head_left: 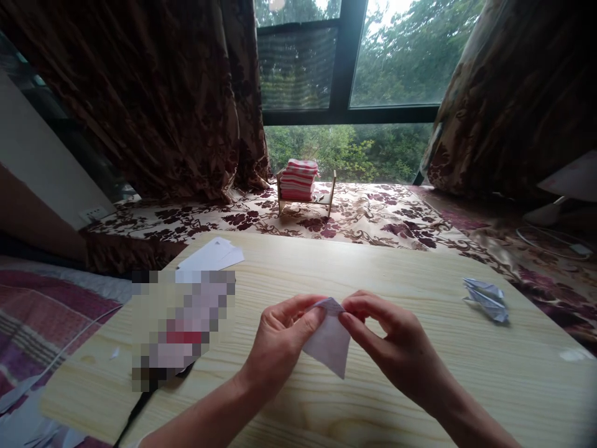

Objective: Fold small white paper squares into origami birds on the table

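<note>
A small folded piece of white paper is held up over the wooden table, between both hands. My left hand pinches its upper left edge, thumb in front and fingers behind. On the other side, my right hand grips the upper right edge between thumb and forefinger. The paper comes to a point at the top and another at the bottom. Part of its back is hidden by the fingers.
The pale wooden table bears folded paper shapes at right and white paper sheets at back left. A pixelated area with a dark cable lies left. Beyond, a small rack holds folded red-and-white cloths.
</note>
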Demonstrator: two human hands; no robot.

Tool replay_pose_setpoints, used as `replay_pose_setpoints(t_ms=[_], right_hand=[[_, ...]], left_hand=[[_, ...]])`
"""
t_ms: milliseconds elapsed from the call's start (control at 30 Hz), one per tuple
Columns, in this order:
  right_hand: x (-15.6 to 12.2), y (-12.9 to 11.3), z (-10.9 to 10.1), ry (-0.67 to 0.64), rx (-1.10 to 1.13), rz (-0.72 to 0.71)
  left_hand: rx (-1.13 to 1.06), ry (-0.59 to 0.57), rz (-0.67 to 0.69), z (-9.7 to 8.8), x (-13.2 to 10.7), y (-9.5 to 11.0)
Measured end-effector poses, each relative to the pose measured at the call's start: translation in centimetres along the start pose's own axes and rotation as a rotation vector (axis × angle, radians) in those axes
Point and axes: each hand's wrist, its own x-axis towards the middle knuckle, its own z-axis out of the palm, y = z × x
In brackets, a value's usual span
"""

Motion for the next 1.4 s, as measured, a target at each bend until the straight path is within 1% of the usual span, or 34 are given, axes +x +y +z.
replay_pose_setpoints(t_ms=[100,167,233,333,500,567,800,1033,1133,1267,1400], right_hand=[[0.0,0.5,0.1,0.065,-0.114,-0.12],[0.0,0.8,0.1,0.081,-0.176,-0.19],[-0.1,0.9,0.2,0.086,-0.217,-0.228],[-0.1,1.1,0.3,0.1,-0.261,-0.251],[-0.1,1.3,0.3,0.112,-0.315,-0.26],[-0.1,1.3,0.3,0.119,-0.332,-0.268],[-0.3,1.1,0.5,0.145,-0.359,-0.273],[-0.2,1.1,0.5,0.139,-0.357,-0.271],[-0.1,1.1,0.4,0.117,-0.321,-0.296],[0.0,1.2,0.5,0.087,-0.267,-0.27],[-0.1,1.1,0.6,0.084,-0.257,-0.261]], left_hand=[[0.121,0.047,0.16,0.4,0.4,0.2],[0.17,0.038,0.227,0.8,0.5,0.2],[0.16,0.006,0.201,1.0,0.5,0.2],[0.115,-0.032,0.102,1.1,0.4,0.2],[0.158,-0.092,-0.068,0.5,0.2,-0.3],[0.145,-0.103,-0.114,0.4,0.1,-0.5],[0.111,-0.082,-0.122,0.4,0.0,-0.5],[0.091,-0.065,-0.105,0.6,-0.2,-0.3],[0.08,-0.06,-0.127,0.5,-0.1,-0.4],[0.025,-0.057,-0.162,0.4,-0.1,-0.7],[-0.064,-0.062,-0.162,0.5,-0.2,-0.9]])
